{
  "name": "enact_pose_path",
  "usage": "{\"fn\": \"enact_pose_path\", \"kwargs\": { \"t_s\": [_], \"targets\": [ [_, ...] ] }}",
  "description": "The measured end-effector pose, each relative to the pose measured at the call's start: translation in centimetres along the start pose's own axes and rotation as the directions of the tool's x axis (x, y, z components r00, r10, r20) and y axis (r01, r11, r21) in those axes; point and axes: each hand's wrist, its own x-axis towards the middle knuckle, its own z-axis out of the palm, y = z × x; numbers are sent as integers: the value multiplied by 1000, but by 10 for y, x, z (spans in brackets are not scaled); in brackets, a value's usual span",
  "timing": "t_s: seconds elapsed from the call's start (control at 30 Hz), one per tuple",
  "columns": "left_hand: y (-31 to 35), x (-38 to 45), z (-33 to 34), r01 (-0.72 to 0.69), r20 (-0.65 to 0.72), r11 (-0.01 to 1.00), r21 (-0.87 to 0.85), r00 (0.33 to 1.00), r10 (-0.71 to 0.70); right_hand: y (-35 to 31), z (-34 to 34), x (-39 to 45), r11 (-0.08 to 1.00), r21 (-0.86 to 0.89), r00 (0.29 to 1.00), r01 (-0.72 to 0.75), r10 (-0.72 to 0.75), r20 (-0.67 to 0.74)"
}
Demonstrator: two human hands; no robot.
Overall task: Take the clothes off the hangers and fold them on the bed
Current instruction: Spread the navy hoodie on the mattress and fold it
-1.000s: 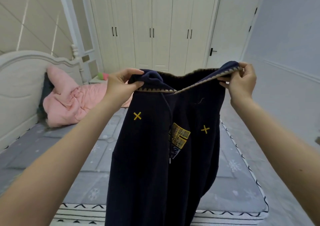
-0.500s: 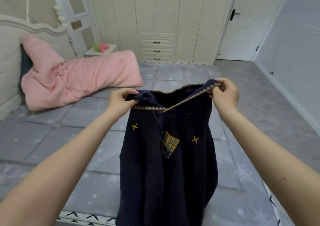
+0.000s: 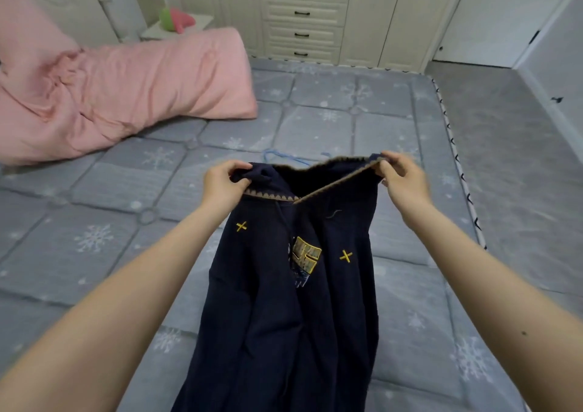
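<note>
Fingers [image 3: 235,167] of the left hand [image 3: 222,187] are curled over and clamped on the left end of the top edge of a navy garment [image 3: 280,317]; fingers of the right hand [image 3: 402,179] pinch the right end of the same edge, thumb against forefinger. The garment hangs between the two hands over the near middle of the bed [image 3: 94,238], its trimmed top edge pulled apart into an opening and its lower part running out of view at the bottom. Two yellow crosses and a yellow patch [image 3: 304,255] show on its front. A blue hanger [image 3: 285,156] lies on the grey snowflake-patterned mattress just beyond the garment, partly hidden behind it. A pink duvet [image 3: 126,89] is bunched at the far left of the bed. A cream wardrobe with drawers [image 3: 303,29] stands at the far side, and a bedside table [image 3: 186,28] to its left carries a green and pink object.
</note>
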Motion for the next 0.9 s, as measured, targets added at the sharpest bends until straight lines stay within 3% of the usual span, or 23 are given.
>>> {"fn": "enact_pose_path", "kwargs": {
  "t_s": [0.1,0.17,0.4,0.6,0.9],
  "targets": [
    [-6,11,13,-39,-142,998,43,989,45,11,2,11,995,-99,987,-33,47,151],
    [-13,7,21,-82,-143,996,29,986,85,23,3,9,989,-130,981,-66,88,171],
    [-64,-53,28,5,27,998,-66,1000,-3,90,16,-41,944,-274,963,-184,228,140],
    [-111,-116,6,135,213,990,-51,969,-121,140,26,-130,877,-354,910,-325,392,136],
    [-179,-232,-30,78,454,995,57,886,-95,207,52,-287,804,-472,878,-362,465,118]
  ]
}}
